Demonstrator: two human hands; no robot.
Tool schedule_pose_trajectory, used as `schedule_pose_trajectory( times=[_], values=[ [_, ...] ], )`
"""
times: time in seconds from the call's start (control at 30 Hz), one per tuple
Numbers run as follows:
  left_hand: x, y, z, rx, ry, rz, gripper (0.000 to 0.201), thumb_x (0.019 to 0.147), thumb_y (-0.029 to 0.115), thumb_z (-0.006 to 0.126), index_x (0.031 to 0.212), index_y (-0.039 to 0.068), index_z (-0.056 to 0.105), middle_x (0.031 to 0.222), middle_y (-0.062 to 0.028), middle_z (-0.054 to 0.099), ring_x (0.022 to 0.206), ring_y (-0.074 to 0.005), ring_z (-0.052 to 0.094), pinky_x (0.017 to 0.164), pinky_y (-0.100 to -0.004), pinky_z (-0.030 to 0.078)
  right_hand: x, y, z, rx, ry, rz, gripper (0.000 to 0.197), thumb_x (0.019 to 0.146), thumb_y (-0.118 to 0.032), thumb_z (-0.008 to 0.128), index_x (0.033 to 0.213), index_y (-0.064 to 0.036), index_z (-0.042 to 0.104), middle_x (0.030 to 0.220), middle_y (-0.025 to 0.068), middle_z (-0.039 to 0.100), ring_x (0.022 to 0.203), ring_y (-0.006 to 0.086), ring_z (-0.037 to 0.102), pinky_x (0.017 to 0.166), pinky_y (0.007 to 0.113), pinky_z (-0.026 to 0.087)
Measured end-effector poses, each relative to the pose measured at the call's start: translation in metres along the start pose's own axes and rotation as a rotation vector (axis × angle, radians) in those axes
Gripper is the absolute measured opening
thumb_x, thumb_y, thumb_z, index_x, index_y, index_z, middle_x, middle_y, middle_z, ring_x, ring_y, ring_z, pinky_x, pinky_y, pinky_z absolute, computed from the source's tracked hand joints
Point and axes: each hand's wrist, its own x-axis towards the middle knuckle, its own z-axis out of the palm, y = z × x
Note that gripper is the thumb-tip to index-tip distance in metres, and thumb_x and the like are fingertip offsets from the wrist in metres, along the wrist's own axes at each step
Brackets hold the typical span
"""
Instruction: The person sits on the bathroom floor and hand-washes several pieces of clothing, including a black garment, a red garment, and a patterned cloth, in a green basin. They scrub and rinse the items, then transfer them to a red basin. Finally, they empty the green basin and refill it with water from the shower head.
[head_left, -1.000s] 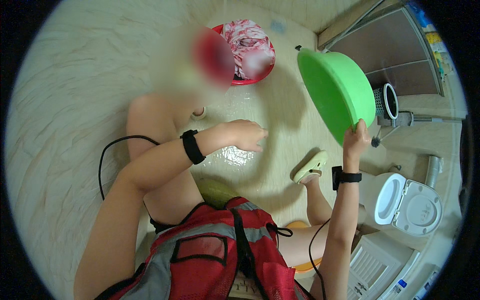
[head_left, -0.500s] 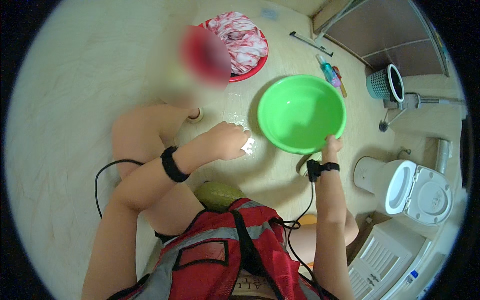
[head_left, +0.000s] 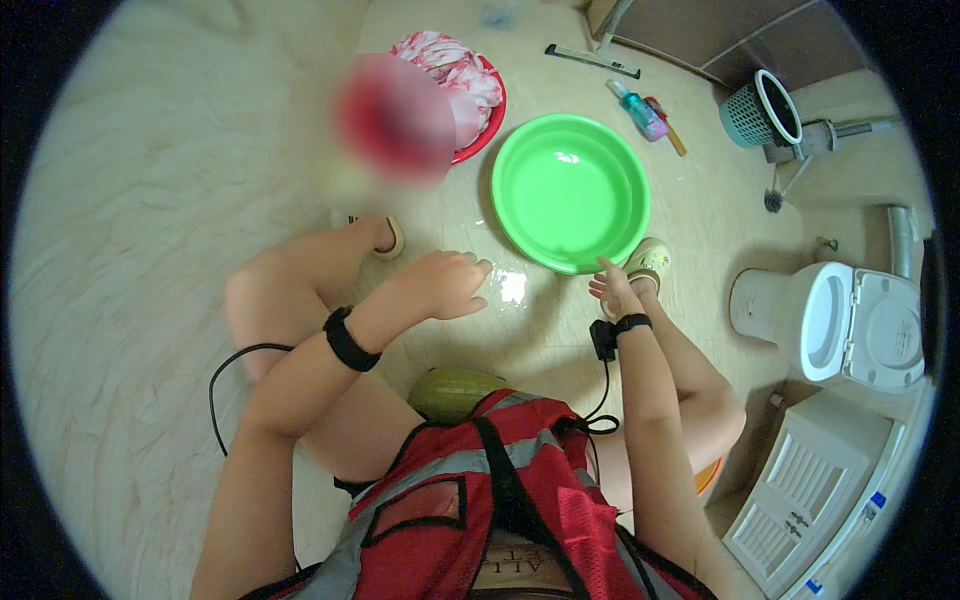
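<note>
A round green plastic basin [head_left: 570, 262] sits on the wet floor in front of me. By its near right rim, my right hand [head_left: 615, 288] is open, with fingers spread and nothing in them. My left hand [head_left: 450, 285] hovers over the wet patch left of the basin, loosely curled with the thumb apart from the fingers and nothing seen in it. Beyond it, a red basin [head_left: 492, 130] holds white-and-red patterned cloth [head_left: 450, 65]; a blurred area hides part of both.
A bottle [head_left: 640, 110] and an orange-handled brush [head_left: 668, 125] lie beyond the green basin. At right are a waste basket [head_left: 755, 112], a toilet brush [head_left: 774, 200], a toilet [head_left: 825, 320] and a white louvred cabinet [head_left: 800, 470]. A floor squeegee [head_left: 592, 62] lies at the back.
My right hand has let go of the green basin's rim, and its fingers have spread. My left hand stays in about the same place. The whole view has shifted somewhat.
</note>
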Motion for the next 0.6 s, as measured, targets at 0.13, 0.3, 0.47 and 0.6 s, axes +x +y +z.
schedule_pose_trajectory(
  times=[0.13, 0.3, 0.47, 0.6],
  values=[
    [0.007, -0.01, 0.011, -0.015, -0.052, 0.027, 0.047, 0.078, 0.03, 0.059, 0.11, -0.002, 0.049, 0.099, -0.0212, 0.058, 0.094, -0.0351, 0.056, 0.082, -0.0418, 0.044, -0.063, -0.051, 0.007, -0.375, -0.185, -0.227, 0.051, 0.082, -0.027, 0.055, 0.124, -0.0013, 0.039, 0.107, 0.0123, 0.055, 0.096, 0.0264, 0.055, 0.087, 0.038, 0.042],
    [0.01, 0.002, 0.013, -0.049, -0.065, 0.029, 0.05, 0.079, 0.032, 0.059, 0.116, 0.0, 0.049, 0.103, -0.0203, 0.059, 0.094, -0.0325, 0.058, 0.084, -0.0396, 0.045, -0.216, -0.146, -0.053, -0.147, -0.295, -0.796, 0.037, 0.088, -0.025, 0.049, 0.119, -0.0052, 0.046, 0.105, 0.0067, 0.061, 0.094, 0.018, 0.059, 0.083, 0.031, 0.045],
    [0.001, 0.062, -0.009, -0.158, -0.093, -0.148, 0.048, 0.079, 0.03, 0.059, 0.115, -0.001, 0.05, 0.097, -0.0197, 0.061, 0.09, -0.0291, 0.06, 0.077, -0.0366, 0.047, -0.392, -0.154, -0.178, -0.075, -0.086, -1.198, 0.033, 0.091, -0.017, 0.045, 0.117, 0.0023, 0.047, 0.101, 0.0131, 0.062, 0.09, 0.0187, 0.06, 0.081, 0.028, 0.046],
    [0.014, 0.056, 0.017, -0.131, -0.001, 0.04, 0.048, 0.08, 0.028, 0.06, 0.114, -0.003, 0.05, 0.096, -0.0184, 0.061, 0.087, -0.0253, 0.06, 0.076, -0.0337, 0.048, -0.415, -0.073, -0.292, 0.117, 0.18, -1.141, 0.027, 0.089, -0.02, 0.046, 0.105, 0.0005, 0.054, 0.09, 0.0102, 0.062, 0.087, 0.0176, 0.059, 0.083, 0.028, 0.044]
  ],
)
